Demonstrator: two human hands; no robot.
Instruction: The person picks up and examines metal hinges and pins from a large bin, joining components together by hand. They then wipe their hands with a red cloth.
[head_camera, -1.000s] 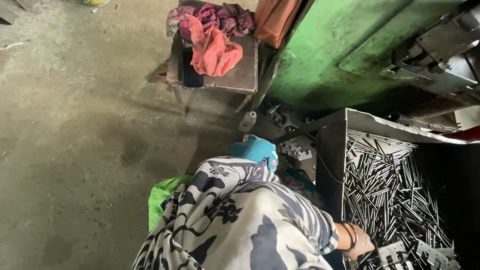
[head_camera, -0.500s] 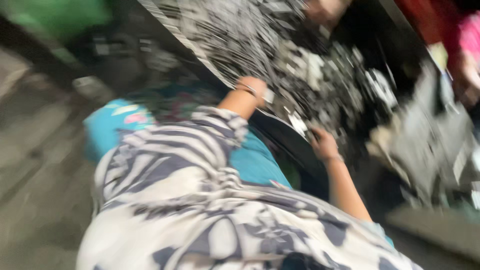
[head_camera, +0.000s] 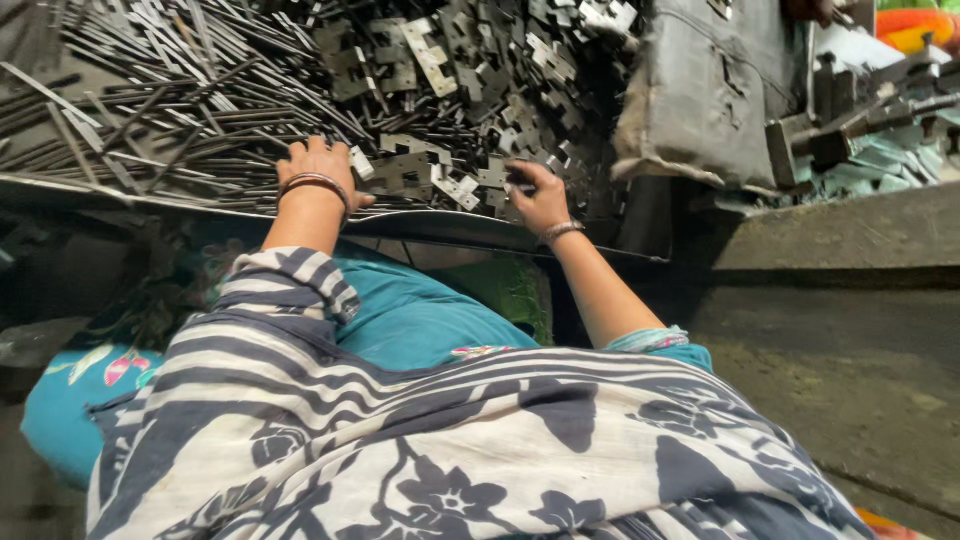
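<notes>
Metal strips (head_camera: 150, 100) and stamped brackets (head_camera: 470, 110) crowded the tray (head_camera: 420, 228) edge to edge, leaving no bare gaps. A grey sack (head_camera: 700, 90) and machine parts (head_camera: 850, 110) blocked the right side. Open floor (head_camera: 850, 370) lay lower right.

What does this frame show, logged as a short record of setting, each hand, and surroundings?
Setting: shallow dark metal tray heaped with metal parts
Left hand: palm down on long thin grey metal strips, a bangle on the wrist
Right hand: fingers curled among flat notched grey metal plates; whether it grips one is unclear
Surroundings: grey sack right of the pile; concrete floor
</notes>
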